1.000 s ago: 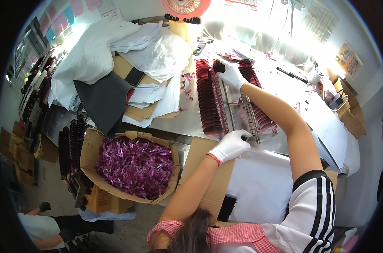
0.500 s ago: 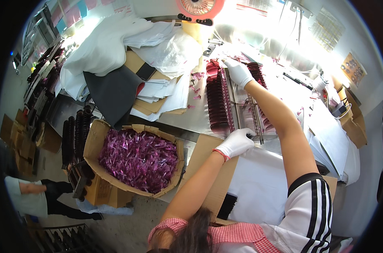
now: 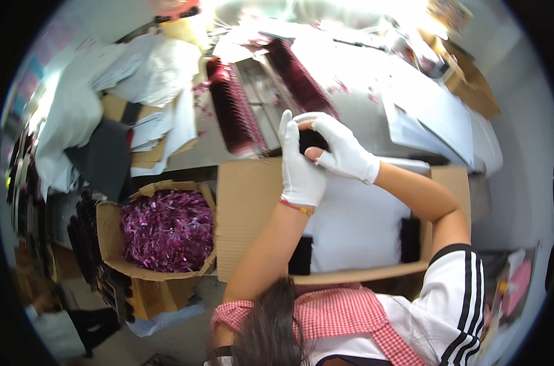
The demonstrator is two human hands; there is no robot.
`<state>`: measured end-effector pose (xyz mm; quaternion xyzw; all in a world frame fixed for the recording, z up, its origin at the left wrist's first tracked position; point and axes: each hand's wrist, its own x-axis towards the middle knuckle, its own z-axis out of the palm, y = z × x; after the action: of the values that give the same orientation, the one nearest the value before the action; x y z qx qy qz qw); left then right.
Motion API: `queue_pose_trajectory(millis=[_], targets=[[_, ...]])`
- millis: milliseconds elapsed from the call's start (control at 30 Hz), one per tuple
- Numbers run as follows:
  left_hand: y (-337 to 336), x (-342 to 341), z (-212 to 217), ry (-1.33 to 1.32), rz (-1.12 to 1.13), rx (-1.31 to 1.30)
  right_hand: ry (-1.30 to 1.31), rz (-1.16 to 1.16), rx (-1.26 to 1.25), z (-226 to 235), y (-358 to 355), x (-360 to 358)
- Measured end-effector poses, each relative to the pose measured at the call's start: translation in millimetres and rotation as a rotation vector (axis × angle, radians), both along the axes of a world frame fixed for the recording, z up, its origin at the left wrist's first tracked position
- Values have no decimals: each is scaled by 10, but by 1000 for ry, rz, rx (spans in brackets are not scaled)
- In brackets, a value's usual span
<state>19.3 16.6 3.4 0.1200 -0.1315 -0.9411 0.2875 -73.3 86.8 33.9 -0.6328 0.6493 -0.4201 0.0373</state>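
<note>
Both my hands wear white gloves and meet above the open cardboard box in front of me. Between them is a dark round disc, apparently a tinted lens (image 3: pixel 314 141). My right hand (image 3: pixel 344 149) is closed on it, with bare thumb and fingertip pinching its edges. Against the disc's left side rests my left hand (image 3: pixel 302 174), its fingers reaching up along it and partly hidden; it seems to help hold the disc. Just beyond, a left rack of dark red lenses (image 3: pixel 231 110) and a right rack of dark red lenses (image 3: pixel 298 76) stand on the metal table.
White sheets line the cardboard box (image 3: pixel 246 207), with black pieces at both ends. Left of it, a carton (image 3: pixel 109 244) is filled with purple plastic pieces (image 3: pixel 167 232). Paper stacks (image 3: pixel 148 128) and a black sheet (image 3: pixel 100 152) lie farther left; white sheets (image 3: pixel 432 122) lie right.
My hands have drawn back from the lens racks and come together over the box, now with a dark disc between them. My view has shifted to the right.
</note>
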Motion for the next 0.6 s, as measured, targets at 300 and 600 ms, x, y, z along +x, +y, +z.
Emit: queue_pose_trajectory(millis=[300,600], targets=[[1084,-44,-393,-235,-469,-923,9,-289,589,-78,1526,-108],[1644,48,-515,-403,-1046,-380,180,-386,957,-648,2853,-301]])
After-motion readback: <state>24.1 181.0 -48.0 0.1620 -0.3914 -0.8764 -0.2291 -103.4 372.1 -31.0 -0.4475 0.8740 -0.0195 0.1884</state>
